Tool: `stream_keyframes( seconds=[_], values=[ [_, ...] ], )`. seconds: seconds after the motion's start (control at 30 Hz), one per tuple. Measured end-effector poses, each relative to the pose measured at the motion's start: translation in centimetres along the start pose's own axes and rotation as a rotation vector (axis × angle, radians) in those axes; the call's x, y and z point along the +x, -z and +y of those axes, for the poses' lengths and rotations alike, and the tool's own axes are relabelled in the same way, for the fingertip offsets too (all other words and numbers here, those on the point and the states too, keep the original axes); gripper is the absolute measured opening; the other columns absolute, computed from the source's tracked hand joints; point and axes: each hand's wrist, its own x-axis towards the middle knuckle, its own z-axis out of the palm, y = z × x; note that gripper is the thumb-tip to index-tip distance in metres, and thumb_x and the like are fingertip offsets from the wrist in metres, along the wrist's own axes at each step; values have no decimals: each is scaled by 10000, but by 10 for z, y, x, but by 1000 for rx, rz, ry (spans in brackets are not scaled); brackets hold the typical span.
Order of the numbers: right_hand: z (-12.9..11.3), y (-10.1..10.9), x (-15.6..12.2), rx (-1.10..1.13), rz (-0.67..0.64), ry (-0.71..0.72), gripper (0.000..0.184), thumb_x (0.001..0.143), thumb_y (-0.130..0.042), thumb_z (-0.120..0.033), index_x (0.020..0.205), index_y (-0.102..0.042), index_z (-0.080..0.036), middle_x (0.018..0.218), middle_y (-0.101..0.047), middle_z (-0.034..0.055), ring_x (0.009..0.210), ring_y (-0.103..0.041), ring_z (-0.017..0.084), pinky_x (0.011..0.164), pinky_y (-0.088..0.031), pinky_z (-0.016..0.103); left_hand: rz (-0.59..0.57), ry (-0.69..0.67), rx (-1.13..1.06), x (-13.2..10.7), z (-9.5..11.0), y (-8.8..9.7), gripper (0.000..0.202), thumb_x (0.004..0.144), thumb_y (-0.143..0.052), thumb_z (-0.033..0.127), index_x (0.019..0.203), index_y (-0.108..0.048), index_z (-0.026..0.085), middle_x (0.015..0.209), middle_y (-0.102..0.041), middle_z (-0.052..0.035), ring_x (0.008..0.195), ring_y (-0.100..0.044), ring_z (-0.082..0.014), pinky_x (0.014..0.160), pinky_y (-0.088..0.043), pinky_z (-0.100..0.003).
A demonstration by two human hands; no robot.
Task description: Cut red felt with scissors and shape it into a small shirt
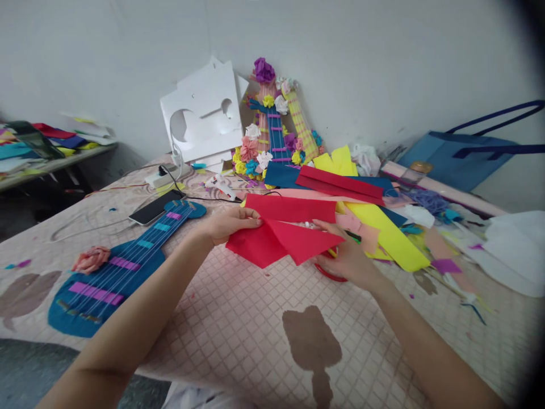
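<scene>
My left hand (pixel 236 223) pinches the upper left edge of a red sheet (pixel 264 244) between thumb and fingers. The sheet hangs above the table, creased, with a notch in its lower edge. My right hand (pixel 340 255) is at the sheet's right end, its fingers closed around scissors with a red loop handle (pixel 331 275); the blades are hidden. Behind the hands lies another red piece (pixel 293 208). Left of my left arm rests a blue paper guitar (pixel 145 255) with purple and turquoise strips, white strings and a pink paper flower (pixel 91 259).
A black phone (pixel 155 209), a power strip (pixel 168 176) and a glue gun (pixel 223 186) with a cord lie behind the left hand. Flower-decorated paper guitars (pixel 279 133) lean on the wall. Yellow sheets (pixel 389 236) and scraps spread rightward, near a blue bag (pixel 460 156).
</scene>
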Motion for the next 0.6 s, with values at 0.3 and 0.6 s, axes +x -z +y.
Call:
stream_keyframes(
  seconds=[0.3,0.6],
  values=[
    [-21,-30,-9,905,217,-387,256,706,-738,-422,767,-636,-195,582,-621,-6,483,-545,141,449,-434,265,-162,-15,216,-6,1,-11,265,725,-717,365,822,-595,150,705,-608,20,587,-518,-78,550,-385,-204],
    [2,-21,6,1112,277,-565,296,630,-798,-365,758,-582,-211,528,-580,-55,426,-492,93,391,-377,210,-362,31,538,1,-9,11,307,671,-743,374,691,-521,162,532,-484,55,471,-364,-64,459,-243,-210]
  ],
)
